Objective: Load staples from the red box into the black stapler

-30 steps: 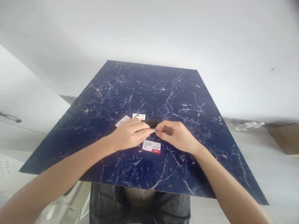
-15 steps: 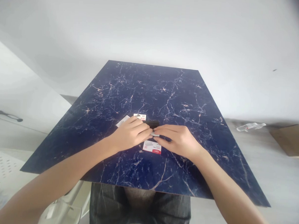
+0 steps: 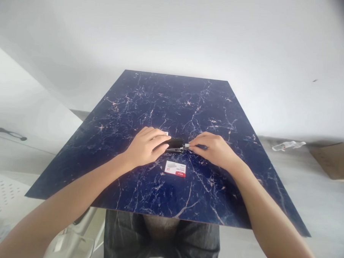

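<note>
A black stapler (image 3: 176, 143) lies across the tabletop with its metal rail showing along the near side. My left hand (image 3: 145, 147) is closed around the stapler's left end, thumb in front and fingers behind. At the other end, my right hand (image 3: 215, 149) pinches a small silvery piece, which looks like a strip of staples (image 3: 186, 145). That piece meets or nearly meets the rail's right tip; I cannot tell which. Closer to me lies a small white and red staple box (image 3: 175, 168). Behind my left fingers only a corner of a white card or box (image 3: 166, 133) shows.
The dark blue marble-patterned table (image 3: 187, 107) reaches toward the white wall. On the floor to the right are a clear plastic bottle (image 3: 288, 145) and a cardboard box (image 3: 343, 161). A pale chair (image 3: 72, 242) stands at lower left.
My hands have moved apart from their meeting point in front of the stapler. The left has gone onto the stapler's left end, the right to its right end with the silvery piece.
</note>
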Tool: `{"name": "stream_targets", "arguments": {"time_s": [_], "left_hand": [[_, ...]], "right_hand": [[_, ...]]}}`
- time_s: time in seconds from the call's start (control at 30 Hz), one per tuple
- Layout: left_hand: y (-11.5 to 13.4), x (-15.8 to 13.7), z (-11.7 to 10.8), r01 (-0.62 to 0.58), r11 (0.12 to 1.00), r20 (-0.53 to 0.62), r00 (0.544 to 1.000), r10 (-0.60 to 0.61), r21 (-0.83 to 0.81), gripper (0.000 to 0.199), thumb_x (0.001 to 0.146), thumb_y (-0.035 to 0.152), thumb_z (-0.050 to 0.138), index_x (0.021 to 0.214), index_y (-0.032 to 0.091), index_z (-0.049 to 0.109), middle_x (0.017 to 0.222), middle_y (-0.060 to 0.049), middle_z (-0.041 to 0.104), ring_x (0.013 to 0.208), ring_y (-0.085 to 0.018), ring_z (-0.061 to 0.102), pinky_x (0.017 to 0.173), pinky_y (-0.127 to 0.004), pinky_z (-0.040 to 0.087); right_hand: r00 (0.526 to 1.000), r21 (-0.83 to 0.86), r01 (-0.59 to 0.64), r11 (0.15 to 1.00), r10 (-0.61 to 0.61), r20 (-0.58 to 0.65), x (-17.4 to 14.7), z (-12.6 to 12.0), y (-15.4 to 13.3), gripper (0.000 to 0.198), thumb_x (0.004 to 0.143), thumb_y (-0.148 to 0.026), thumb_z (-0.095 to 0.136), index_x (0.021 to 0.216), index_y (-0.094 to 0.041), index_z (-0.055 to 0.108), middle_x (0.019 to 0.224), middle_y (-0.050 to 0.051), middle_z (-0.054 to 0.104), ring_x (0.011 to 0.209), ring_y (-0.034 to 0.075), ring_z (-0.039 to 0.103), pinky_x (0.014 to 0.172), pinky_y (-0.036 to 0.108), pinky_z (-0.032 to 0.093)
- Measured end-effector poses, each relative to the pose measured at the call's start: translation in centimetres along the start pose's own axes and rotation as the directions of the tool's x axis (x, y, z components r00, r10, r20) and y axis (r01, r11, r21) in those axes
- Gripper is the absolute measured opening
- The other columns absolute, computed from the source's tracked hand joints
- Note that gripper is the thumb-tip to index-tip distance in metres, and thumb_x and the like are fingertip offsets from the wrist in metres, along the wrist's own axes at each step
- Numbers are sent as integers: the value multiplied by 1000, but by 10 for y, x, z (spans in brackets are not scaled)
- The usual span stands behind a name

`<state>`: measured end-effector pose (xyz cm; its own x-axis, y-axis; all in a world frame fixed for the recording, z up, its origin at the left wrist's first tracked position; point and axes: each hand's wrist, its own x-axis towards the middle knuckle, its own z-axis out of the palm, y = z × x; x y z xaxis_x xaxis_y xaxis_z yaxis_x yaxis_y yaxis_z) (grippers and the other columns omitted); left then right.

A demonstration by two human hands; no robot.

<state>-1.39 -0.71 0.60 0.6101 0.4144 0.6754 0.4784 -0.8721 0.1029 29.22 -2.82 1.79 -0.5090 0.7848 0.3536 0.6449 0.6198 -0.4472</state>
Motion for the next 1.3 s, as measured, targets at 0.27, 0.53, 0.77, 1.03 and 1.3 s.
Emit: {"name": "stream_targets", "arguments": {"time_s": [0.27,0.53,0.77,1.03,1.3], "left_hand": [[-1,-2,1,17,1000,18,1000,-17,-22,18,103,26,61,117,21,70,110,-7,76,91,-21,68,80,-38,49],[-2,-1,1,19,1000,48,999,-18,-23,17,103,25,61,113,19,72,109,-7,76,90,-21,67,80,-38,49],[-2,-1,2,19,999,54,998,-17,-27,16,102,24,61,111,19,73,110,-7,76,91,-21,66,81,-39,49],[-7,1,-8,53,996,221,974,-38,-64,24,102,29,61,121,19,71,118,-10,73,101,-24,66,90,-42,51],[-36,7,-43,262,964,556,807,-201,-33,53,86,39,79,136,27,66,115,-7,74,102,-26,70,85,-36,53]], "right_hand": [[994,-19,-32,999,33,103,2,3,-5,14,98,-24,70,103,-25,82,103,5,81,98,25,74,90,43,61],[996,10,-41,999,40,75,0,1,-4,15,98,-26,70,105,-27,83,103,4,81,98,23,74,90,41,61],[992,-32,-42,999,46,121,2,5,-3,14,98,-24,71,105,-24,82,103,5,80,97,25,73,89,41,59],[987,-44,-134,990,137,87,0,-7,-9,14,99,-28,65,100,-26,79,110,2,81,100,22,75,88,35,57],[936,-101,-282,954,297,189,-4,-10,-25,10,95,-20,57,92,-27,63,81,-4,79,73,20,75,70,31,50]]}}
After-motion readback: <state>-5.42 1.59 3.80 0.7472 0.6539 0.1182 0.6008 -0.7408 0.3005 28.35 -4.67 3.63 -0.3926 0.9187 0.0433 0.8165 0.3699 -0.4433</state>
